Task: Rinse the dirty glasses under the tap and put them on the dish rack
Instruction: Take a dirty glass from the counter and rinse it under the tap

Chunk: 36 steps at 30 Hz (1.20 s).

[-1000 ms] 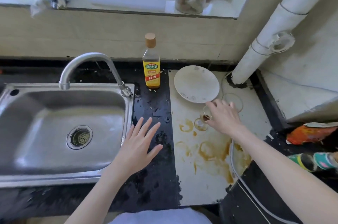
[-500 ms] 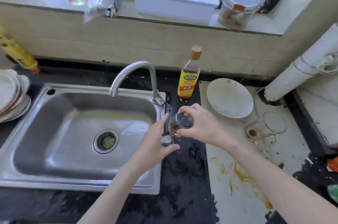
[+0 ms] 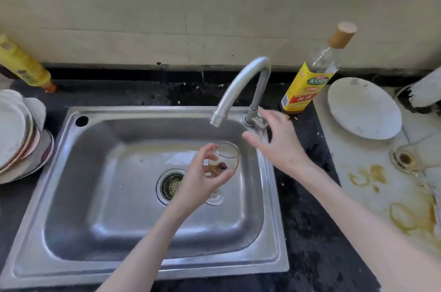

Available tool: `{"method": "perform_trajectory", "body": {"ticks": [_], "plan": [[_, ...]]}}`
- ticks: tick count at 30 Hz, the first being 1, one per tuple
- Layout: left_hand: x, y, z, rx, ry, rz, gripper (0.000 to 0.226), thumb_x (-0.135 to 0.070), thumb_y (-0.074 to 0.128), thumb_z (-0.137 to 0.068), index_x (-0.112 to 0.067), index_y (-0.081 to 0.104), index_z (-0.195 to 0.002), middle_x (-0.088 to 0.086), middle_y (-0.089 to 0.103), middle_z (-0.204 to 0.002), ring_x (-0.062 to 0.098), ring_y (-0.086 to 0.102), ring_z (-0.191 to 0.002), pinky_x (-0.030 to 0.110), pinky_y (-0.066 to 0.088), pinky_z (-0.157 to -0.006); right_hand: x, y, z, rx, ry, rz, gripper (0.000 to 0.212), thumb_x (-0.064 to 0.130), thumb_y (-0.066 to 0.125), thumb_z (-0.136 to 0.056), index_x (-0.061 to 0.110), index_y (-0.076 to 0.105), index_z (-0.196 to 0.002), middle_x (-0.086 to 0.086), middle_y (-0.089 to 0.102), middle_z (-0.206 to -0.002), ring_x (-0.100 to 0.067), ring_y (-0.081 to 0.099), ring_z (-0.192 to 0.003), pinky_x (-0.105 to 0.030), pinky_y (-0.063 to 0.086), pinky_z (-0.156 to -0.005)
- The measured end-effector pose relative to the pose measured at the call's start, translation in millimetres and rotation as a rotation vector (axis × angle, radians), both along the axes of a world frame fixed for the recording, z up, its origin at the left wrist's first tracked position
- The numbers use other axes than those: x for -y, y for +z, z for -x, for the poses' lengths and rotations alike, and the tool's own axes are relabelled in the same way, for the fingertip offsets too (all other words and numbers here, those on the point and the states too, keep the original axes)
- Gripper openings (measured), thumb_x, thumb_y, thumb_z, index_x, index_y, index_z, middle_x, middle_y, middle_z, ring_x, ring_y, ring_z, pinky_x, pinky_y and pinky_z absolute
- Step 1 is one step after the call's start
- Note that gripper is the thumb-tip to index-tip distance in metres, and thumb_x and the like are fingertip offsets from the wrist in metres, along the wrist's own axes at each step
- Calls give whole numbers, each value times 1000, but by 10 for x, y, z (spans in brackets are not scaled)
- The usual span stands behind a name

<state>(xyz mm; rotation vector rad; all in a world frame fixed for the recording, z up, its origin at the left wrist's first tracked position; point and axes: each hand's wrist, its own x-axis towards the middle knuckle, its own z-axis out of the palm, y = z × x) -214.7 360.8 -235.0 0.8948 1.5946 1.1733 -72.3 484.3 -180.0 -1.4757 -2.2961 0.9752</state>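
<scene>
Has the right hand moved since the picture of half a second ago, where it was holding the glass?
Yes. The right hand has let go of the glass, now held by the left hand, and has gone back toward the tap, reaching its base.

I am counting two glasses: one glass (image 3: 225,158) that my left hand (image 3: 202,179) is holding, and a second glass (image 3: 410,159) sitting on the surface right of my right hand (image 3: 279,143). I am seeing two bottles, a yellow bottle (image 3: 23,66) far left and a labelled bottle (image 3: 310,84) just beyond my right hand. One tap (image 3: 241,86), one sink (image 3: 71,196), one lone plate (image 3: 362,106), and one plate stack (image 3: 16,134) are showing; its plates are too overlapped to count.
</scene>
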Motion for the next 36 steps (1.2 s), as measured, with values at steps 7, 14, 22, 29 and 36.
{"method": "perform_trajectory", "body": {"ticks": [7,14,22,29,36], "plan": [[-23,-251,50,-29,147,48,50,-16,76,-75,-44,45,-103,-6,50,-99,1,63,-74,10,44,-63,-277,-459,-1,63,-82,15,53,34,46,-97,10,34,-143,-9,39,-147,-23,30,-138,-33,27,-107],[18,-346,7,-29,224,87,50,-20,76,-76,-46,41,-100,-12,52,-106,-6,59,-66,9,46,-64,-58,-840,-50,345,197,-345,53,30,43,-97,7,31,-144,-10,28,-153,-22,15,-145,-41,7,-117],[138,-425,-3,-61,283,117,56,-20,78,-74,-33,43,-115,-10,56,-111,7,65,-87,32,51,-84,80,-1027,48,622,202,-408,70,38,38,-98,6,4,-150,-12,-3,-159,-22,-8,-146,-40,-12,-115],[265,-451,-15,-55,313,163,54,-21,77,-74,-43,39,-107,-14,55,-106,2,61,-91,27,50,-85,91,-1036,51,660,214,-402,72,39,38,-97,6,2,-150,-12,-5,-159,-22,-10,-146,-40,-13,-114],[352,-456,-26,-80,302,225,57,-25,76,-75,-40,39,-115,-16,54,-111,8,60,-100,29,49,-90,102,-1024,52,634,211,-386,72,37,41,-97,5,4,-150,-12,-3,-159,-22,-9,-146,-41,-14,-114]]}}
